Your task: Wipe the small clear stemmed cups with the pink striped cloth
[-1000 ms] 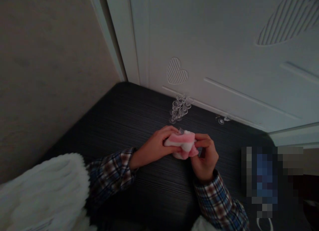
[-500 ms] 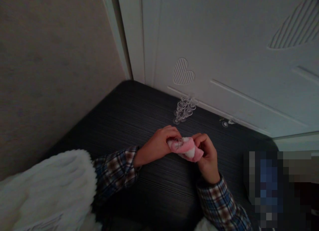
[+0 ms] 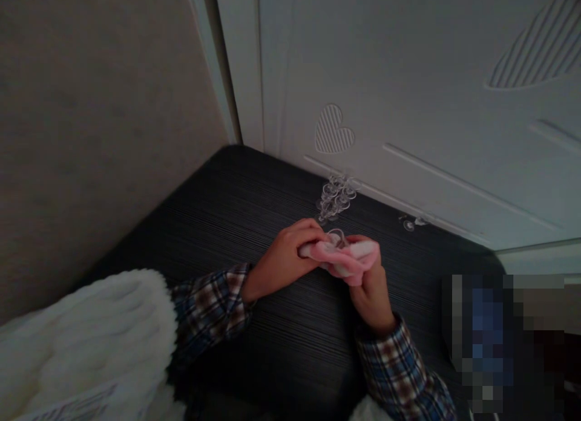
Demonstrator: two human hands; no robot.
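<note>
A pink and white cloth point(image 3: 347, 261) is bunched between my two hands above the dark table. My left hand point(image 3: 290, 254) grips its left end, with the fingers over the top. On the other side my right hand point(image 3: 372, 294) is closed on the cloth, most of its fingers hidden behind the folds. A small clear see-through piece with a round rim point(image 3: 336, 236) pokes up out of the cloth between the hands; the rest of it is covered. Just beyond stands a cluster of several small clear pieces with round rims point(image 3: 336, 194).
The dark wood-grain table point(image 3: 190, 227) meets a pale panel point(image 3: 408, 94) with raised hearts at the back. A few small clear bits point(image 3: 411, 225) lie along that panel, to the right. A wall point(image 3: 100, 106) rises at left. A blurred-out object point(image 3: 485, 330) sits at the right.
The cloth has been turned and spread over my right hand's fingers. The clear piece's rim now sticks up above it. Both hands have shifted slightly upward.
</note>
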